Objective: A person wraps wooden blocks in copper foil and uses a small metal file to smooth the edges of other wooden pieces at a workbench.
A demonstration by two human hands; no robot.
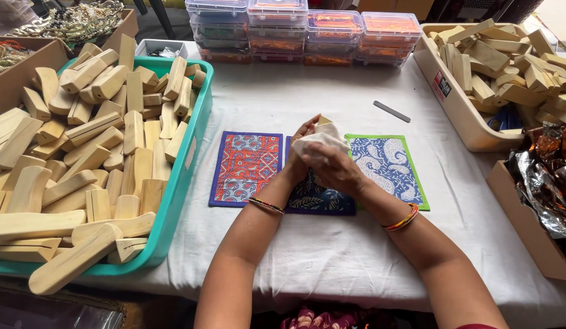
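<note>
Wooden, pale and small, the block (323, 121) shows only a corner above the white cloth (319, 145) that both hands press around it, over the middle of the table. The left hand (300, 152) cups block and cloth from its side with fingers curled; the right hand (334, 169) closes over the cloth from the other side, gripping it against the wood. Beneath the hands lies a dark blue patterned mat (319, 198) (mostly covered by the wrists), with a red-orange mat (246, 167) just beside it on one side and a green-edged blue mat (389, 166) on the other. A grey file (392, 111) rests on the white tablecloth (331, 244) beyond the mats. A teal tray (185, 164) heaped with wooden pieces crowds the left edge, a beige bin (453, 100) of more pieces the right, and stacked clear boxes (304, 33) line the far side.
</note>
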